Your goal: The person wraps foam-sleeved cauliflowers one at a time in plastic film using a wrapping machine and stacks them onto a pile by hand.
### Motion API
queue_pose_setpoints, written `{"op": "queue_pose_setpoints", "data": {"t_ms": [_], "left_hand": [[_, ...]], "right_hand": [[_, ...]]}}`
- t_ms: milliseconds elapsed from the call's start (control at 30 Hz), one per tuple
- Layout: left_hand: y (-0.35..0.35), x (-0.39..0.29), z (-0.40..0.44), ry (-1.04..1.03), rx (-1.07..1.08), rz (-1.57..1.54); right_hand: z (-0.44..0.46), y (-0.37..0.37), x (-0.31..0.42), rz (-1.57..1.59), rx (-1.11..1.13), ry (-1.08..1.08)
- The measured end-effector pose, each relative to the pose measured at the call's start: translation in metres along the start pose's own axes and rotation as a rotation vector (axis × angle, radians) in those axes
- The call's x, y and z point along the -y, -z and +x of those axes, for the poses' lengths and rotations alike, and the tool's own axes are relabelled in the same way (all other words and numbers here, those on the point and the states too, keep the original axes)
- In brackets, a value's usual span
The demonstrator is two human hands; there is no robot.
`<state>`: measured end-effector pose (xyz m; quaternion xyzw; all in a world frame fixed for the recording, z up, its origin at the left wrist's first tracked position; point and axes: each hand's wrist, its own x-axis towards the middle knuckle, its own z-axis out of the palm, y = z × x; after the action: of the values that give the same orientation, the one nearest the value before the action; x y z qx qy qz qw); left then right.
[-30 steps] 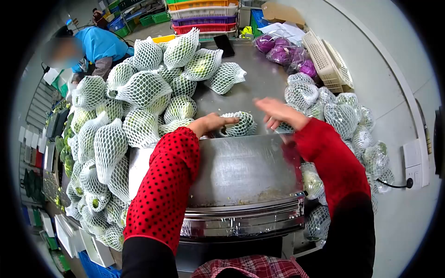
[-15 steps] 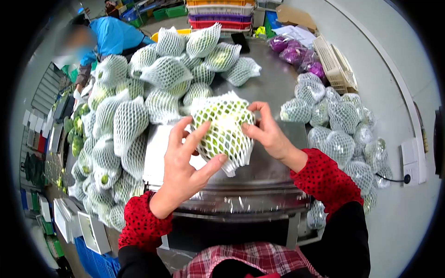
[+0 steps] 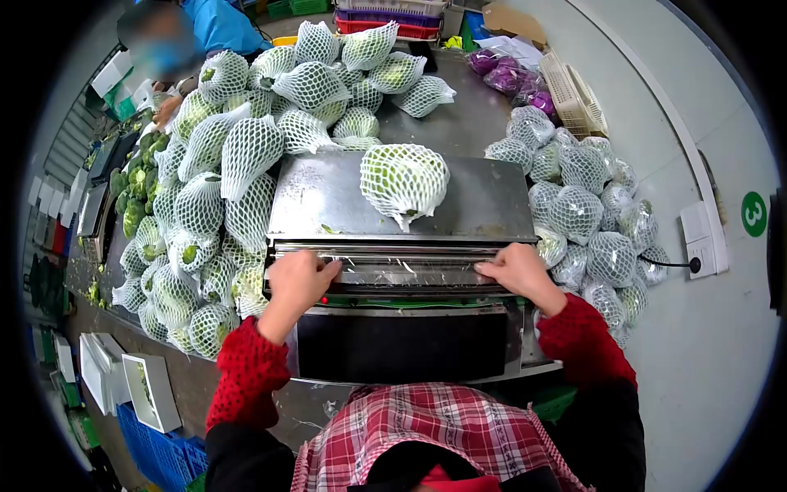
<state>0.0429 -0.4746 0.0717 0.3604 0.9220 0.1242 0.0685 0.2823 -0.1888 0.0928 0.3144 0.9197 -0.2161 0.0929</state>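
My left hand is closed at the left end of the front bar of a metal wrapping machine. My right hand is closed in the same way at the right end. Between them a strip of clear plastic film runs across, its edge pinched in the fingers of both hands. Beyond the bar, a round green vegetable head in white foam netting rests on the machine's metal top, touched by neither hand.
Netted vegetable heads are piled at the left, beside broccoli. Film-wrapped netted heads lie at the right. Purple vegetables in bags and cream baskets stand behind them. A person in blue is at the far left.
Both hands have let go of the netted vegetable head, which now lies on the machine top. They have come back towards me and closed on the film's edge.
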Motion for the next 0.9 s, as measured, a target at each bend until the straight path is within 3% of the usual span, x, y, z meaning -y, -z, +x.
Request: {"op": "queue_pose_setpoints", "data": {"t_ms": [33, 100, 133, 167, 200, 233, 267, 300, 367, 400, 433, 500, 567, 633, 700, 733, 833, 900], "left_hand": [[-0.008, 0.000, 0.003, -0.010, 0.009, -0.136], [-0.011, 0.008, -0.004, -0.079, -0.110, -0.378], [0.014, 0.010, -0.021, 0.136, 0.272, -0.780], [0.050, 0.002, -0.044, 0.190, 0.457, -1.129], [0.068, 0.002, -0.062, 0.149, 0.550, -1.322], [0.090, -0.010, -0.068, 0.137, 0.461, -1.424], [0.106, -0.013, -0.053, -0.226, 0.364, -1.545], [0.124, -0.036, -0.040, -0.125, 0.138, -1.727], [0.130, -0.044, 0.021, -0.499, -0.090, -1.788], [0.137, -0.071, 0.056, -0.368, -0.290, -1.726], [0.123, -0.081, 0.096, -0.440, -0.527, -1.125], [0.052, -0.053, 0.148, -0.018, -0.078, -0.895], [-0.013, -0.027, 0.165, -0.263, -0.010, -1.105], [0.012, -0.031, 0.144, -0.459, -0.006, -1.128], [0.025, -0.030, 0.137, -0.880, -0.131, -0.221], [0.021, -0.034, 0.138, -0.990, -0.251, -0.095], [0.015, -0.038, 0.142, -0.887, -0.283, -0.210], [0.017, -0.036, 0.136, -0.924, -0.316, -0.210]], "right_hand": [[0.003, -0.011, -0.001, 0.175, -0.069, 0.115], [-0.010, -0.012, -0.012, 0.635, 0.023, 0.058], [-0.032, 0.005, -0.006, 0.846, 0.166, -0.013], [-0.059, 0.029, 0.004, 1.049, 0.314, -0.078], [-0.081, 0.046, 0.018, 1.105, 0.284, -0.064], [-0.095, 0.056, 0.032, 1.170, 0.256, -0.055], [-0.087, 0.070, 0.040, 1.388, 0.182, 0.166], [-0.068, 0.086, 0.047, 1.596, 0.103, 0.392], [-0.014, 0.112, 0.071, 1.900, -0.139, 0.606], [0.029, 0.114, 0.082, 1.840, -0.243, 0.609], [0.072, 0.099, 0.082, 1.774, -0.342, 0.614], [0.140, 0.026, 0.046, 1.474, -0.256, 0.380], [0.143, 0.006, 0.036, 1.554, -0.095, 0.291], [0.141, 0.011, 0.028, 1.617, -0.003, 0.334], [0.134, 0.015, 0.025, 0.933, -0.075, 0.702], [0.134, 0.020, 0.025, 0.362, -0.282, 0.890], [0.140, 0.012, 0.040, 0.397, -0.339, 0.909], [0.133, 0.023, 0.043, 0.490, -0.273, 0.880]]}}
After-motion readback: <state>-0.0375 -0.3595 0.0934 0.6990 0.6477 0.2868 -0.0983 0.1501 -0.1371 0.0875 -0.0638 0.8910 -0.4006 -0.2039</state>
